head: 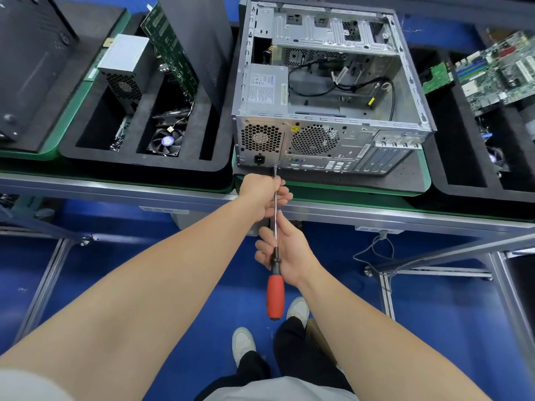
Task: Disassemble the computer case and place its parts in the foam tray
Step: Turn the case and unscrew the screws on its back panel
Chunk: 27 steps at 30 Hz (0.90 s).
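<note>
Steel shaft of red-handled screwdriver (275, 295) gripped by left hand (262, 195) and right hand (286, 256), tip at perforated case (327, 140).

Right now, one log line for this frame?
left hand: grips screwdriver shaft | right hand: holds shaft above handle | tip: at computer case rear panel

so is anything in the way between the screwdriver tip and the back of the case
Nothing visible. The tip of the screwdriver meets the rear panel of the computer case, just right of the power socket. The left hand grips the shaft close behind the tip and the right hand holds it near the handle. Neither covers the tip.
</note>
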{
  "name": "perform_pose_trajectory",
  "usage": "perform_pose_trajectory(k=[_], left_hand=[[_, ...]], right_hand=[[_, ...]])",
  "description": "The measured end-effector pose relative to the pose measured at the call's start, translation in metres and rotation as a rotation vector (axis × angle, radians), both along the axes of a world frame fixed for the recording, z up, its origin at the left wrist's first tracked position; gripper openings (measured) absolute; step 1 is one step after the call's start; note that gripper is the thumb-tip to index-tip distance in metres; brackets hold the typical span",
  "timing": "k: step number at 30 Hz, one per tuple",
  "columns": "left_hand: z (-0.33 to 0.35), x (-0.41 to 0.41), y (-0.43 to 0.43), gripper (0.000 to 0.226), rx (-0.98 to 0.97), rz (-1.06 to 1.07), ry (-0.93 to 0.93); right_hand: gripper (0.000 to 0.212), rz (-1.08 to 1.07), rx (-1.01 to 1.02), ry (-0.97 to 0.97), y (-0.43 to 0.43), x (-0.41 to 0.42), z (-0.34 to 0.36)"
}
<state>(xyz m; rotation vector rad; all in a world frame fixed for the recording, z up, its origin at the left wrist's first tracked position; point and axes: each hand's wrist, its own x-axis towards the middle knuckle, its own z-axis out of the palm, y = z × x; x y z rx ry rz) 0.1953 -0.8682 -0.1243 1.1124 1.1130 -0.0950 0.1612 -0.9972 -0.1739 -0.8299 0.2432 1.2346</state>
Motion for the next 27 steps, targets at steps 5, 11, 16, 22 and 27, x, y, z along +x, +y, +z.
perform_pose_trajectory(k=[5, 11, 16, 22, 27], left_hand=[[0.006, 0.000, -0.001, 0.023, -0.016, 0.025, -0.052], [0.007, 0.003, -0.007, 0.032, -0.046, 0.058, -0.052], [-0.001, 0.003, -0.003, 0.033, -0.093, 0.071, -0.060], [0.002, 0.004, 0.004, 0.035, -0.301, 0.086, -0.100], [0.003, 0.005, 0.004, 0.038, -0.416, 0.138, -0.124]], right_hand=[[0.030, -0.041, -0.215, -0.242, 0.007, -0.005, 0.006], [0.033, -0.022, -0.851, -0.777, 0.027, -0.015, 0.015], [0.038, -0.033, -0.794, -0.727, 0.031, -0.020, 0.012], [0.043, -0.057, -0.031, 0.010, 0.007, -0.007, 0.000], [0.038, -0.042, 0.378, 0.384, -0.001, -0.005, -0.006]])
